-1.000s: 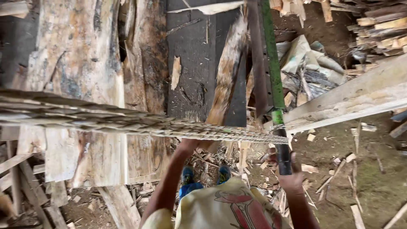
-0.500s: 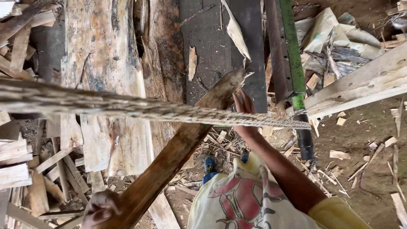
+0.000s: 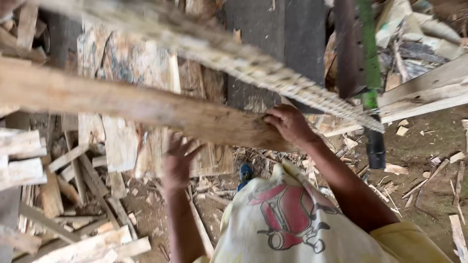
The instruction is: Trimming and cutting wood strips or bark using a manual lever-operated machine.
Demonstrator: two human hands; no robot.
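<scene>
Your R hand (image 3: 288,122) is clamped over the near end of the long plank (image 3: 122,102), fingers curled over its top edge, thumb side toward you. The plank runs from that hand out to the L edge of view, roughly level and raised off the ground. It's rough-sawn, pale brown, with bark-ish patches along it.

Your L hand (image 3: 176,160) sits just below the plank, about mid-length. Fingers are spread and pointing up at its underside, palm open and gripping nothing. Can't tell if the fingertips touch the wood (motion blur there).

A thick twisted rope (image 3: 273,73) crosses above the plank on a diagonal, from upper L down to just right of your R hand. It's blurred, and it passes close over your R knuckles.

Right of the plank's near end there's a green pole (image 3: 369,53) standing near-upright, with a dark pipe (image 3: 376,148) at its lower end. Past that, a pale beam (image 3: 429,95) slants up toward the R edge.

Behind the plank are a dark board (image 3: 278,39) and wide weathered slabs (image 3: 131,63). Below the plank's L part is a heap of offcut sticks (image 3: 29,160) and split pieces lying on dirt. Wood chips (image 3: 438,165) are scattered on the ground right of your R arm.

Your yellow shirt with a red print (image 3: 287,219) fills the frame under the plank's near end, and a blue shoe (image 3: 245,173) shows between your arms.
</scene>
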